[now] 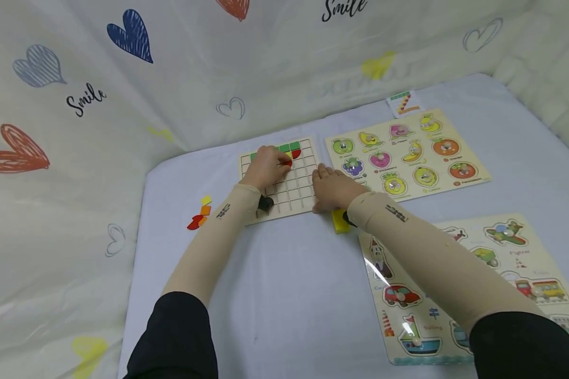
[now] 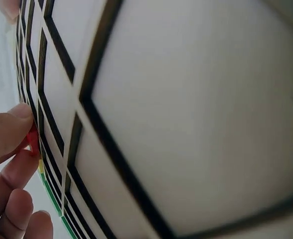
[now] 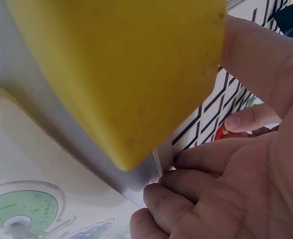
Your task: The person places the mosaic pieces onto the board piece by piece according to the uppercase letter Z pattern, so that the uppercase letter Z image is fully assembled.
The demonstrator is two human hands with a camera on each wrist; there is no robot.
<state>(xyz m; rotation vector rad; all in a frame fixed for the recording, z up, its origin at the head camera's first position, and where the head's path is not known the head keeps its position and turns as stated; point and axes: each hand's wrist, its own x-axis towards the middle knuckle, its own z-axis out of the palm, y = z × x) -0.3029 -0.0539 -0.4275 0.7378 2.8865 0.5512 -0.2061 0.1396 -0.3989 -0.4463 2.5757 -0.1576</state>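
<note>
On the table lies a pale board with a black-lined grid (image 1: 291, 200). Over its upper part is my left hand (image 1: 267, 167), pinching a small red piece (image 2: 33, 140) between thumb and forefinger against the grid. Green pieces (image 1: 294, 146) line the board's far row, with a quarter-round red piece (image 1: 296, 154) and a yellow one (image 1: 288, 156) just below. My right hand (image 1: 334, 188) rests along the board's right edge, fingers relaxed and touching it. A yellow block (image 3: 121, 74) sits close by my right wrist, partly covered by it in the head view.
Loose yellow, orange and red pieces (image 1: 205, 210) lie left of the grid board. To the right are a fruit puzzle board (image 1: 436, 183) and a vehicle puzzle board (image 1: 379, 337), partly under my right arm. A pattern card (image 1: 414, 100) lies at the back, near the curtain (image 1: 275, 68).
</note>
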